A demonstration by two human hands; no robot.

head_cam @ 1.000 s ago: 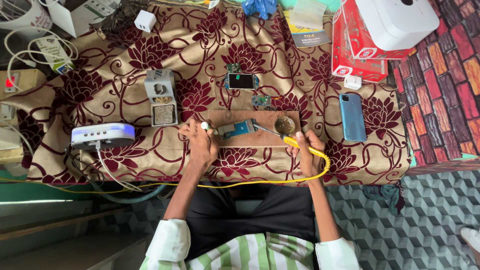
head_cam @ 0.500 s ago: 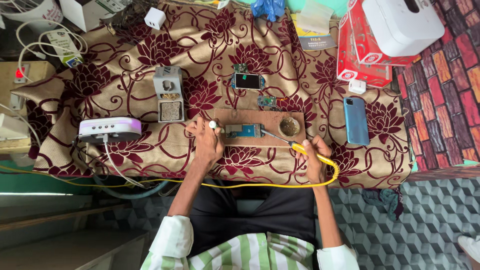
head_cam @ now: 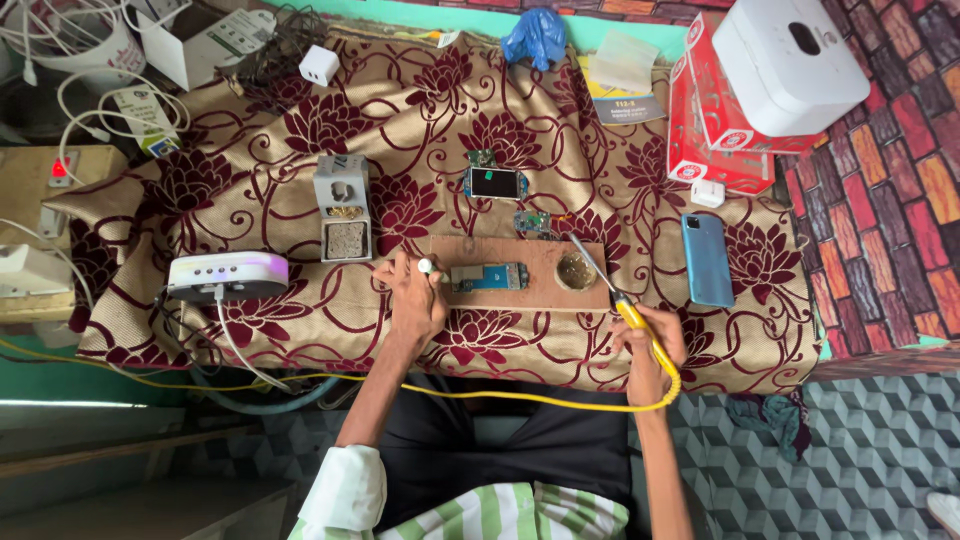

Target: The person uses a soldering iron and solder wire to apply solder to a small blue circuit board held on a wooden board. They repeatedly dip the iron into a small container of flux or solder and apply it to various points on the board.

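My right hand (head_cam: 648, 346) grips a yellow-handled soldering iron (head_cam: 622, 305); its metal tip points up-left toward a small round tin (head_cam: 575, 271) on a wooden board (head_cam: 520, 290). A blue circuit board (head_cam: 488, 276) lies on the wooden board's middle. My left hand (head_cam: 415, 297) rests at the board's left end and pinches a small white object, perhaps a solder spool (head_cam: 426, 266), between its fingers. The iron's yellow cord (head_cam: 470, 394) loops across my lap.
A floral maroon-and-gold cloth (head_cam: 300, 200) covers the table. On it sit a grey iron stand (head_cam: 342, 208), a white device with lights (head_cam: 228, 275), a blue phone (head_cam: 707, 259), a small phone part (head_cam: 495, 183), red boxes (head_cam: 715, 120) and a white box (head_cam: 790, 60).
The view has shifted slightly. The soldering iron's tip has lifted away from the circuit board toward the round tin; my left hand stays at the board's left end.
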